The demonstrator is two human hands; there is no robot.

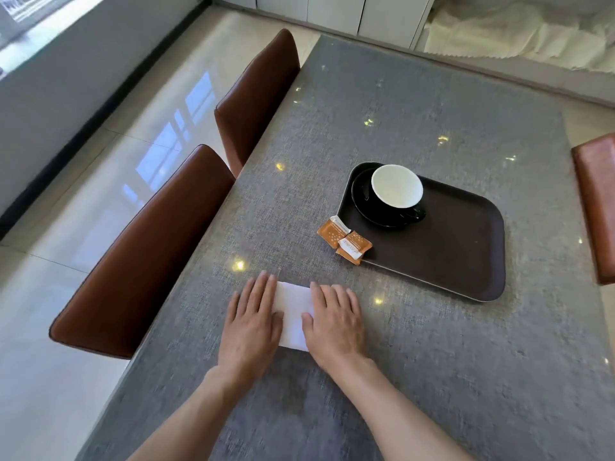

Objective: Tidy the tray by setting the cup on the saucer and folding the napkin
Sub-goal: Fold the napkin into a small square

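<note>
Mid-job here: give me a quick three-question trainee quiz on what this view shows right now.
1. True or false: the cup stands on the saucer.
2. The napkin lies: A) on the tray B) on the table, off the tray C) on a chair.
3. What are the left hand and right hand doing?

Key: 1 true. 2 B. 3 Both lie flat on the napkin, pressing it down.
</note>
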